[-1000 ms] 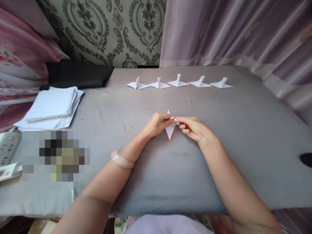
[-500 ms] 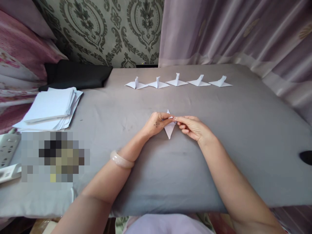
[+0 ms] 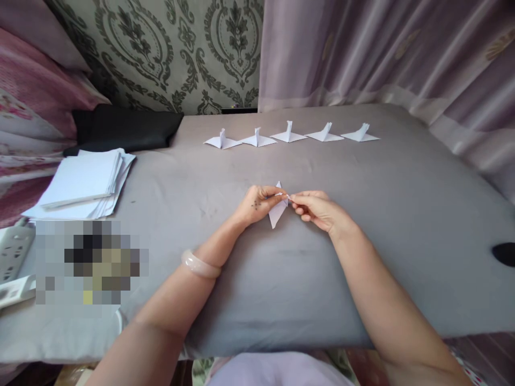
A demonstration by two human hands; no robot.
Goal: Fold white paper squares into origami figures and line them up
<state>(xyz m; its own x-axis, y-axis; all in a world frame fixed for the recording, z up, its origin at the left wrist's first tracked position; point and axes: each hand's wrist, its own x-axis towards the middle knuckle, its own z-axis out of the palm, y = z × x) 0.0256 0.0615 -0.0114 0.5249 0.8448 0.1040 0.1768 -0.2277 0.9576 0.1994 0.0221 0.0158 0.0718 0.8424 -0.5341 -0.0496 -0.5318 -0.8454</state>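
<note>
A white origami crane (image 3: 277, 213) is held between my two hands above the middle of the table, one pointed wing angled down toward me. My left hand (image 3: 259, 202), with a pale bangle on that wrist, pinches the folded body between thumb and fingers. At the crane's right end, my right hand (image 3: 316, 205) grips a small tip with thumb and forefinger, its other fingers curled in. The fingers hide much of the centre of the fold. Several finished-looking paper cranes (image 3: 289, 134) stand in a row farther back.
Stacked white paper (image 3: 82, 179) lies at the left, before a folded black cloth or bag (image 3: 126, 128). A white power strip (image 3: 15, 249) and a blurred-out patch are at the near left. A dark rounded object (image 3: 505, 254) sits at the right edge of the grey-covered table (image 3: 418, 214).
The crane's lower wing has swung slightly left. Both hands keep their pinch in nearly the same place; the whole view has shifted a little.
</note>
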